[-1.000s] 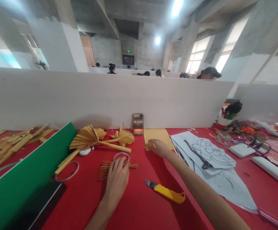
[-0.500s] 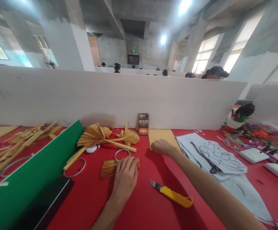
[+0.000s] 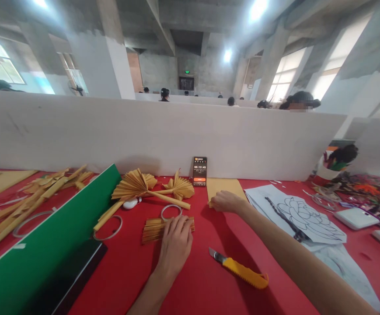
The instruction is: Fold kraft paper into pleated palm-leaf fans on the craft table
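My left hand (image 3: 176,243) lies palm down on a bundle of pleated tan paper (image 3: 155,227) on the red table (image 3: 190,280), fingers stretched over its right end. My right hand (image 3: 225,202) reaches forward and rests on the near left corner of a flat tan paper sheet (image 3: 224,187), fingers curled at its edge. A tape ring (image 3: 171,211) lies just behind the bundle. A yellow utility knife (image 3: 242,272) with its blade out lies between my two forearms.
Two folded paper fans on sticks (image 3: 147,188) lie behind the bundle. A phone (image 3: 199,171) leans on the white partition (image 3: 144,135). A green board (image 3: 45,245) slants at the left, paper strips (image 3: 29,197) beyond it. A flower drawing (image 3: 304,216) and clutter sit to the right.
The view has shifted, so everything sits further right and lower in frame. My left hand settled flatter over the pleated bundle. My right hand stays at the tan sheet's corner.
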A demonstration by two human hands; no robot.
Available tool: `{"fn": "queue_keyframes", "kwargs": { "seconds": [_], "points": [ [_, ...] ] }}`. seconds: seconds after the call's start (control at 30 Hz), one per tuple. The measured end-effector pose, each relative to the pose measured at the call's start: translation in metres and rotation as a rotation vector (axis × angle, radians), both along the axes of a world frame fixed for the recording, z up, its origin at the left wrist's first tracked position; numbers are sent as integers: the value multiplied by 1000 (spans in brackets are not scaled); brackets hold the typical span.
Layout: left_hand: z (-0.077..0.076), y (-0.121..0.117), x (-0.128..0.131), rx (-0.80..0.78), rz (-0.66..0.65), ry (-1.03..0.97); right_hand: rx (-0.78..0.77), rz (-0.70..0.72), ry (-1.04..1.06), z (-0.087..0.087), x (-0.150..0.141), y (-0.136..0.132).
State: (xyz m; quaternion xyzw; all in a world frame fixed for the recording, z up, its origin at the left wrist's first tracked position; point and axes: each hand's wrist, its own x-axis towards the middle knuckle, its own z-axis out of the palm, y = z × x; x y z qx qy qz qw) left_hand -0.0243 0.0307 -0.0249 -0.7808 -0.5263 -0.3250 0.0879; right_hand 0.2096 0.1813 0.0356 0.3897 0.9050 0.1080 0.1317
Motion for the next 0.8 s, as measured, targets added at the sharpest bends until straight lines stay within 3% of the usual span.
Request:
{"fn": "queue_keyframes", "kwargs": {
  "seconds": [0.33,0.53,0.63,0.8],
  "points": [
    [0,1,0,-32,-16,-2,-13,-106,113,-13,6,-4],
    [1,1,1,-12,-14,-10,58,-372,245,-13,15,-10],
    [1,0,1,-21,-18,-15,125,-498,326,-1,27,-7],
    [1,1,-1,-34,-41,-58,201,-529,467,38,48,-11]
  ]
}}
